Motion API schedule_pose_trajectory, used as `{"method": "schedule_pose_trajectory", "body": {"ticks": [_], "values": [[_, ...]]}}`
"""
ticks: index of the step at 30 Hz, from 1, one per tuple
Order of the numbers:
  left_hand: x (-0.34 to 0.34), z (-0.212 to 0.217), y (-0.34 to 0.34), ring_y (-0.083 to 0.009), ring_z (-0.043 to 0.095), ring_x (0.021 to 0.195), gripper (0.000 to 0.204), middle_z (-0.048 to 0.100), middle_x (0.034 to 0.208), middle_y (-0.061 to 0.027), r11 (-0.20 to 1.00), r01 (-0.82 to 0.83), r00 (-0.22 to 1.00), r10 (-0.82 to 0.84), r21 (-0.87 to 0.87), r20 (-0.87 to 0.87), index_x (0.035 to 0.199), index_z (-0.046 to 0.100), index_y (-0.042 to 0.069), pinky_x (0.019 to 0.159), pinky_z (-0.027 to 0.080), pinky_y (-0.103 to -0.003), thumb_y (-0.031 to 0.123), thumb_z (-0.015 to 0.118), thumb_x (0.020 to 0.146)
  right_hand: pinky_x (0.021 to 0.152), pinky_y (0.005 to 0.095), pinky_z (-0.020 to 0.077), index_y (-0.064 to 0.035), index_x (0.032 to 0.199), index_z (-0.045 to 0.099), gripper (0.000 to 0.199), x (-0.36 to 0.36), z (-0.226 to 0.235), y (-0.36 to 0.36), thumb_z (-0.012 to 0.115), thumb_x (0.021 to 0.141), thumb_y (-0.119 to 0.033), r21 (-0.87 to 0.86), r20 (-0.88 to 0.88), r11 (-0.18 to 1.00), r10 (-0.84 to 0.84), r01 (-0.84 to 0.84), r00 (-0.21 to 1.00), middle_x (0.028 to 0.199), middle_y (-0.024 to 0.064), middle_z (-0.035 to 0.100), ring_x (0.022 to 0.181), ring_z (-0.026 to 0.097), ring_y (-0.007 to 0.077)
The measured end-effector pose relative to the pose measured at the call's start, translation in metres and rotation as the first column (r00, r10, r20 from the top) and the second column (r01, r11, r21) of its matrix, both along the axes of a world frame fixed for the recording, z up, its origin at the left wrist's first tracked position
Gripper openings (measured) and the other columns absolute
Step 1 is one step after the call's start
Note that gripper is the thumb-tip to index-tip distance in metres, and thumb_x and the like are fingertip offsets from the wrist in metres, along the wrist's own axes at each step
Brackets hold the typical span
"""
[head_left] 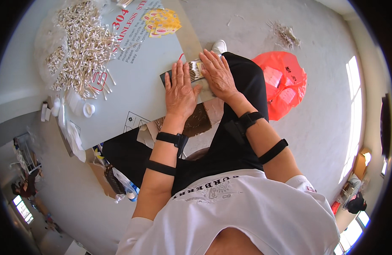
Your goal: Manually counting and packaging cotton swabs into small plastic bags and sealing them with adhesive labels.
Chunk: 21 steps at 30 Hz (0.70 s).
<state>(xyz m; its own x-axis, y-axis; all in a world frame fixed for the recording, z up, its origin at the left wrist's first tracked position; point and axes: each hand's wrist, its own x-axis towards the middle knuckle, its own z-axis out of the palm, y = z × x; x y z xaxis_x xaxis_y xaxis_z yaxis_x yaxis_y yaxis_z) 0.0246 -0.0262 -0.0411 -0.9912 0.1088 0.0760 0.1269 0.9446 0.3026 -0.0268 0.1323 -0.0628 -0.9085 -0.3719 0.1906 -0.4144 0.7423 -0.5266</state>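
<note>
Near the table's right edge, a row of cotton swabs (pixel 195 69) lies side by side between my hands, apparently in a small clear packet. My left hand (pixel 181 91) rests flat to the left of the swabs, fingers stretched out and together, its thumb reaching toward them. A dark flat piece (pixel 163 78) shows partly beneath its fingers. Over the right end of the row lies my right hand (pixel 218 76), also flat with fingers extended. How much of the packet it covers is hidden. A large heap of loose cotton swabs (pixel 83 46) sits on the table, farther left.
Yellow printed packets (pixel 162 22) lie at the far side of the grey table (pixel 132 91). White round pieces (pixel 89 110) stand by its left edge. A red plastic bag (pixel 285 85) is on the floor at right, with scattered swabs (pixel 285 34) beyond. An open cardboard box (pixel 200 121) sits below the table edge.
</note>
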Motion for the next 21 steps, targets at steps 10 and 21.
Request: {"method": "schedule_pose_trajectory", "body": {"ticks": [10,21], "values": [[0.002,-0.001,0.005,-0.0298,0.018,0.146,0.075,0.022,0.156,-0.0166,0.999,-0.033,0.999,0.033,0.003,-0.002,0.149,0.026,0.002,0.117,0.014,-0.050,0.039,0.057,0.091,0.116,0.0459,0.0192,-0.0117,0.144,0.039,0.048,0.001,0.001,-0.003,0.044,0.100,-0.029,0.006,-0.012,1.000,-0.025,0.025,1.000,0.150,0.0091,0.038,0.141,0.030,0.0277],[-0.035,-0.002,-0.023,-0.0338,0.052,0.117,0.041,0.057,0.125,-0.0163,0.914,-0.024,0.966,0.125,0.404,-0.225,0.124,0.055,0.004,0.099,0.040,-0.045,0.015,0.064,0.086,0.116,0.0453,0.0206,-0.0105,0.143,0.040,0.047,0.002,0.003,-0.007,0.043,0.100,-0.029,-0.017,-0.017,1.000,-0.027,0.026,1.000,0.149,0.0103,0.039,0.140,0.032,0.0282]]}}
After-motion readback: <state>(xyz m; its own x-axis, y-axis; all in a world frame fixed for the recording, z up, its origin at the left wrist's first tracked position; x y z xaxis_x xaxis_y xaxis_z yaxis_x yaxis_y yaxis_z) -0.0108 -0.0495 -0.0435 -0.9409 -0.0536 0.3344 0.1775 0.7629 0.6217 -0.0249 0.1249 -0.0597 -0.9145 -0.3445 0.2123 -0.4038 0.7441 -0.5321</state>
